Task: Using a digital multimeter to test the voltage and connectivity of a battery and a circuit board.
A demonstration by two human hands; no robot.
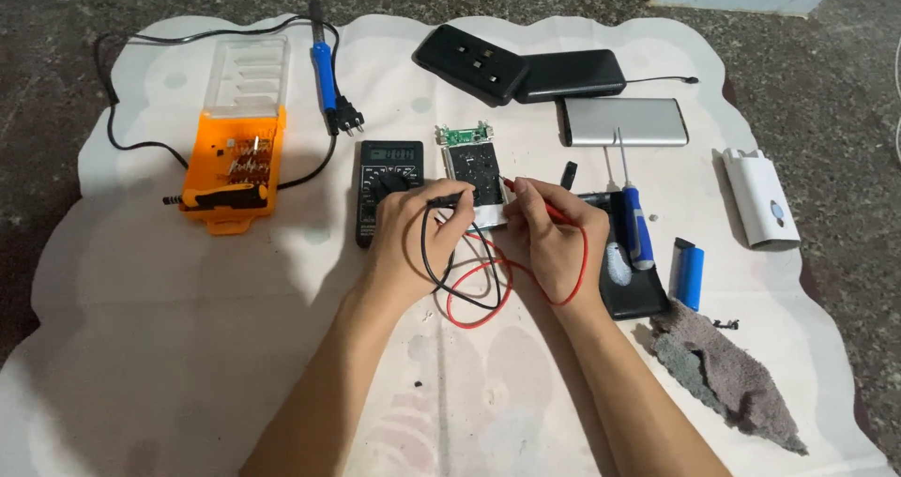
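My left hand (413,238) grips a black test probe (449,200) whose tip points at an opened power bank with an exposed circuit board (472,163). A red test probe (535,198) is pinched in my right hand (554,242), its tip on the lower right of the same board. Black and red leads (474,285) loop down between my wrists. A black digital multimeter (387,172) lies just left of the board, partly under my left hand.
On the white cloth (188,327) lie an orange screwdriver-bit case (233,163), a blue soldering iron (324,69), black power banks (521,64), a silver power bank (627,121), a white one (762,198), a blue screwdriver (636,224), a blue cylindrical cell (690,272) and a grey rag (723,374).
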